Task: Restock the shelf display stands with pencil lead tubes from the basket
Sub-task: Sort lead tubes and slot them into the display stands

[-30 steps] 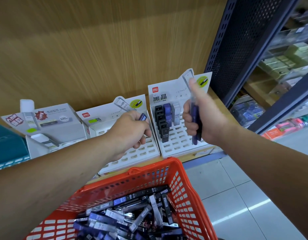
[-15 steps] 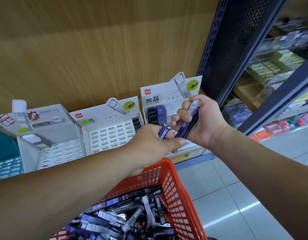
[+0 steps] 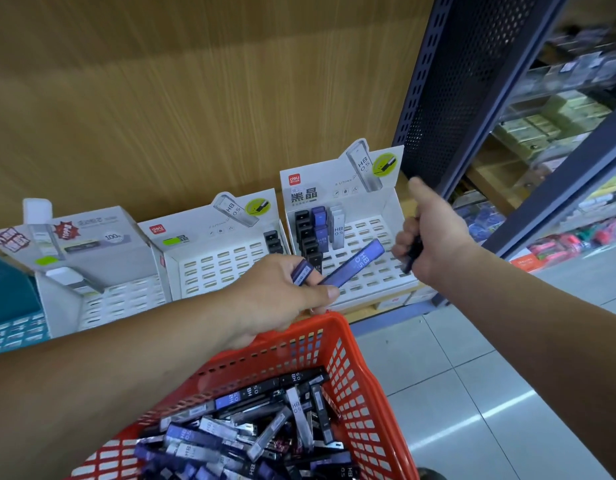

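My left hand [image 3: 282, 292] pinches a blue pencil lead tube [image 3: 355, 263] that slants up to the right over the right display stand [image 3: 375, 282], and a second blue tube [image 3: 301, 271] sticks out of the same hand. My right hand [image 3: 431, 237] grips a bundle of dark tubes [image 3: 412, 252] beside that stand, thumb raised. The stand holds a few black, blue and clear tubes [image 3: 317, 233] in its back left slots. The red basket [image 3: 355, 368] below holds several loose tubes [image 3: 258, 424].
A middle stand [image 3: 213, 268] holds black tubes at its right edge; a left stand [image 3: 102, 299] shows bare slots. All sit on a wooden shelf with a wood back panel. A dark perforated shelf upright [image 3: 448, 98] rises at the right, tiled floor below.
My hands were together half a second ago. They have drawn apart: the left now holds a blue tube out over the right stand, and the right has moved right with its bundle.
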